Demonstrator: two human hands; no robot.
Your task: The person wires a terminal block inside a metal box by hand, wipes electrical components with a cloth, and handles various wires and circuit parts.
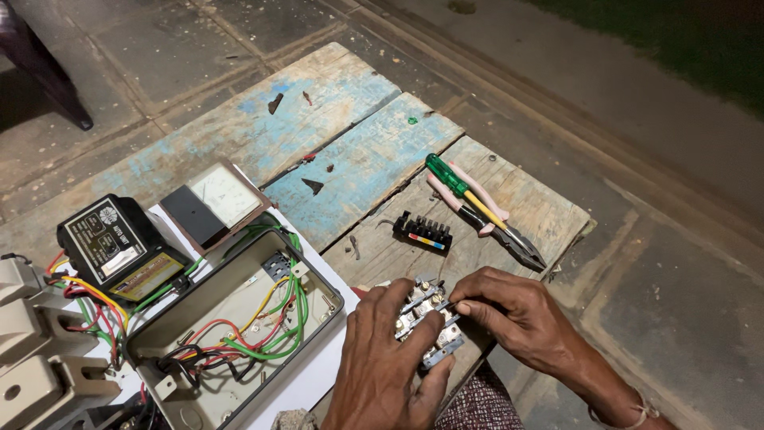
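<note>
Two hands working low in the head view, both on one part.

- Left hand (382, 362): gripping a small grey terminal block (426, 322), fingers curling over its near end and thumb pressing from below. Pinning the block against the weathered wooden board (358, 163).
- Right hand (509, 306): closing in a pinch at the block's top edge, fingertips (465, 306) touching the row of brass screws. Whether anything thin is lying between those fingertips: cannot tell. Thread band showing at the wrist.
- Terminal block: lying between the two hands, touching both, tilted across the board's near edge.
- Black connector strip (423, 231) with coloured marks: lying just beyond the hands, apart from them.
- Green-handled screwdriver (461, 189): lying beyond the right hand, crossing over the pink-handled pliers (489, 219), touching them.
- Open grey enclosure (239, 318): sitting just left of the left hand, lid off, holding red, green, yellow and black wires (270, 322) in loose loops.
- White panel (306, 378): lying under the enclosure, reaching to the left hand's wrist.
- Black box with labels (115, 247): sitting well left of the hands, beyond the enclosure.
- Analogue meter with white dial (215, 203): leaning beside the black box, farther away than the enclosure.
- Pale switch housings (36, 350): stacking at the far left edge, wires running in.
- Patterned cloth (477, 406): showing below, between the forearms.
</note>
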